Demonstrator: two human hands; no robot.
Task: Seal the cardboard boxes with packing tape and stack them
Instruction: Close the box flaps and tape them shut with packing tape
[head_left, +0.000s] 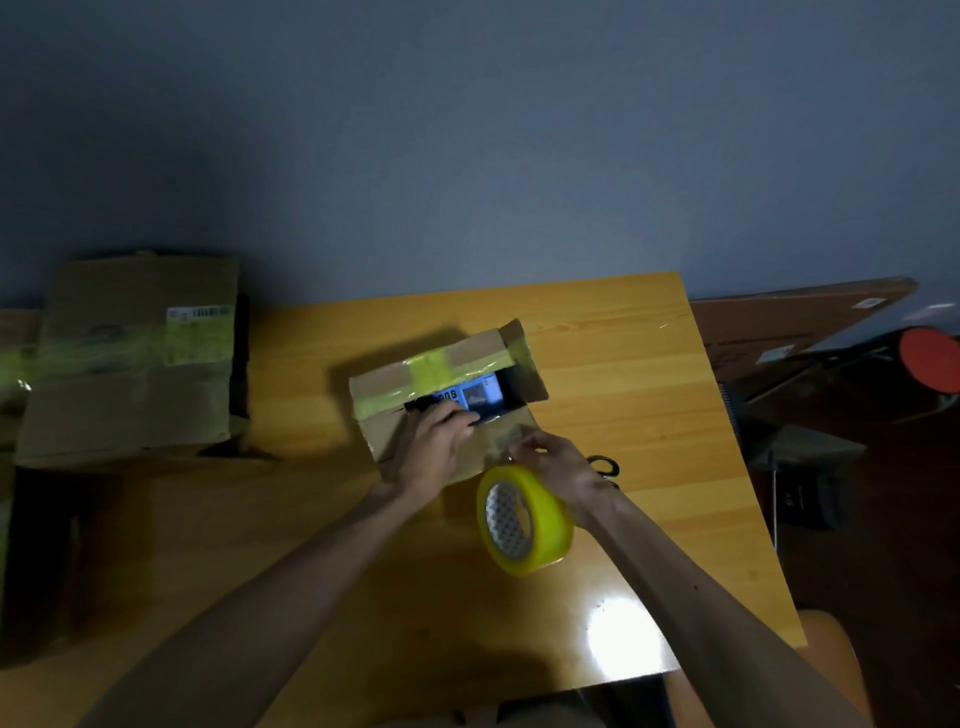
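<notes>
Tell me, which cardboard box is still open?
The smaller box in mid-table: a gap shows something blue inside. The larger box at left is taped across.

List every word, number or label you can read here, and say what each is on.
Nothing here is legible.
Shipping label on the large cardboard box: barcode and print, too blurred.
Blue packet inside the small cardboard box: print too small.
White sticker on the brown board: blurred.
</notes>
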